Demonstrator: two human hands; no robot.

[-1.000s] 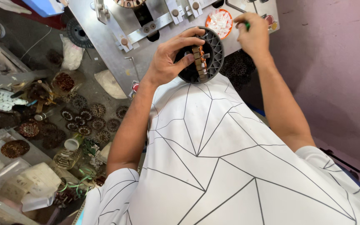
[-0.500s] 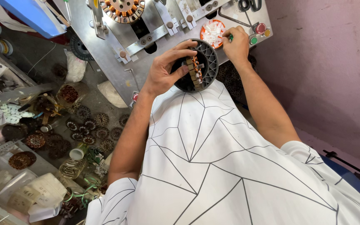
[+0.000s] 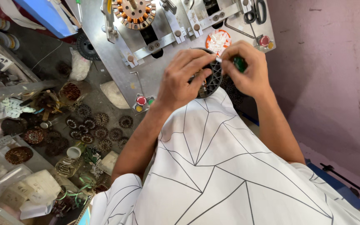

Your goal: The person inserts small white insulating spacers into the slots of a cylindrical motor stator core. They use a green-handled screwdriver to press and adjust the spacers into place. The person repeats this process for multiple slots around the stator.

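A black slotted stator core (image 3: 211, 79) is held at the picture's upper middle, against the near edge of a grey metal bench (image 3: 105, 46). The left hand (image 3: 183, 79) is wrapped over the core's left side, its fingers curled on the rim and face, so that much of the ring is hidden. The right hand (image 3: 246, 68) sits at 3 o'clock from the core, pinched shut on a small green-handled tool (image 3: 240, 63), whose pale tip meets the core's upper edge. As far as can be judged, the work is at an early or middle stage: the core's visible slots look dark and bare of copper, while a small brownish part shows at its centre; whether any insert is seated cannot be told. At 11 o'clock from the hands, a finished-looking stator (image 3: 135, 11) with copper-orange coils is mounted on the bench's fixture. At 12 o'clock, an orange dish (image 3: 218, 41) of small white pieces lies just beyond the core, with scissors (image 3: 256, 12) farther at 1 o'clock. Red and green buttons (image 3: 144, 101) are set at the bench's near corner, at 8 o'clock from the left hand. On the dusty floor at 8 o'clock, many dark toothed cores (image 3: 94, 129) lie scattered, round and flat, with clear plastic bags (image 3: 30, 187) near them. A white shirt with thin black lines (image 3: 230, 175), smooth and matte, fills the lower frame.
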